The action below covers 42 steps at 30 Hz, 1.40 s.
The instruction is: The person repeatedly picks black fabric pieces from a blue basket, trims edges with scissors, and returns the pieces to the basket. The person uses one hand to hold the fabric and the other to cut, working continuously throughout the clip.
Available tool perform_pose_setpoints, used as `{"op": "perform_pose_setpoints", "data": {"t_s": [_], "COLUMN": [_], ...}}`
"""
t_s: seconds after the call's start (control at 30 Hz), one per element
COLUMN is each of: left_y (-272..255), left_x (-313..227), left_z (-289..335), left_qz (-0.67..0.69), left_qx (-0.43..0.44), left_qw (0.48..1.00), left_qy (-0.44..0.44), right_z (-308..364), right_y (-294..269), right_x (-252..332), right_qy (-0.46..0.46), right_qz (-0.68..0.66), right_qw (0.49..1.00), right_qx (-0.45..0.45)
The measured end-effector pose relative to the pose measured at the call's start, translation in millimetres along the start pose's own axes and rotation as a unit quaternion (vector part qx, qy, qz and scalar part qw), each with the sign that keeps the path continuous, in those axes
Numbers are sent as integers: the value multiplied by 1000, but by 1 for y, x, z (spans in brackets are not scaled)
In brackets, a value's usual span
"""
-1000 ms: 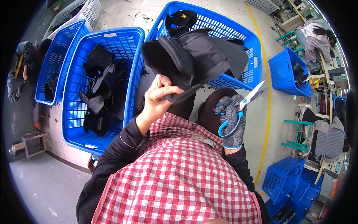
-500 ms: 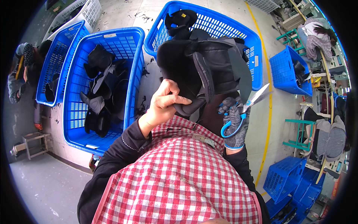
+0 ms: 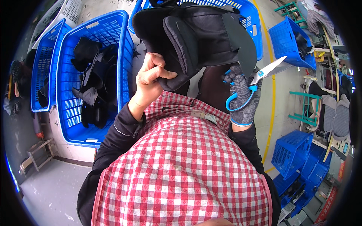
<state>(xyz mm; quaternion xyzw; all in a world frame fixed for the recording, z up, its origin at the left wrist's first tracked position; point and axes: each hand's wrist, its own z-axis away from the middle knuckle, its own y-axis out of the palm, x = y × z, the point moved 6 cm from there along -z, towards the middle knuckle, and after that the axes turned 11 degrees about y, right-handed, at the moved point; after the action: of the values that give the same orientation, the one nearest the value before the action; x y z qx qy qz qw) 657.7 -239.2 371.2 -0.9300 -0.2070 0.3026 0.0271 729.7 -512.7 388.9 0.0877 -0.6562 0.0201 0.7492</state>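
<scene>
My bare left hand (image 3: 151,71) is closed on the lower left edge of a black padded shoe upper (image 3: 211,41), thumb pressed against the rolled rim. The upper hangs in front of me, its stitched padded collar and smooth side panel showing. My right hand (image 3: 242,93), in a grey knitted glove with a blue cuff, is wrapped around scissors (image 3: 268,70) with blue handles. The blades point up and right, away from the upper, and look slightly parted. Gloved fingers lie close to the upper's lower right corner; whether they touch it I cannot tell.
Blue crates stand left (image 3: 122,75) and ahead (image 3: 256,41), the left one holding several black pieces. More blue crates (image 3: 288,154) sit at the lower right, near a green stool frame (image 3: 304,107). A yellow line (image 3: 273,98) runs along the floor. At far left there is another person (image 3: 17,83).
The view has shifted, so the crates sit higher in it. The upper looks closer and turned a little, held in the left hand. The scissors have swung to point more to the right.
</scene>
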Motion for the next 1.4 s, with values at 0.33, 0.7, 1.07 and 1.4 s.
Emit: {"op": "perform_pose_setpoints", "data": {"t_s": [0.33,0.7,1.07,1.4], "left_y": [3,3,1,9], "left_x": [0,7,19,32], "left_z": [-2,6,22,39], "left_qz": [2,84,161,262], "left_qx": [41,11,-28,-69], "left_qw": [999,995,977,927], "left_qy": [-25,-55,-141,-260], "right_z": [-30,-20,-14,-16], "right_y": [-53,-40,-30,-30], "right_x": [2,31,38,43], "right_qy": [-127,-133,-114,-123], "right_qz": [-102,58,45,145], "right_qw": [982,986,989,976], "right_qx": [-95,-83,-82,-103]}}
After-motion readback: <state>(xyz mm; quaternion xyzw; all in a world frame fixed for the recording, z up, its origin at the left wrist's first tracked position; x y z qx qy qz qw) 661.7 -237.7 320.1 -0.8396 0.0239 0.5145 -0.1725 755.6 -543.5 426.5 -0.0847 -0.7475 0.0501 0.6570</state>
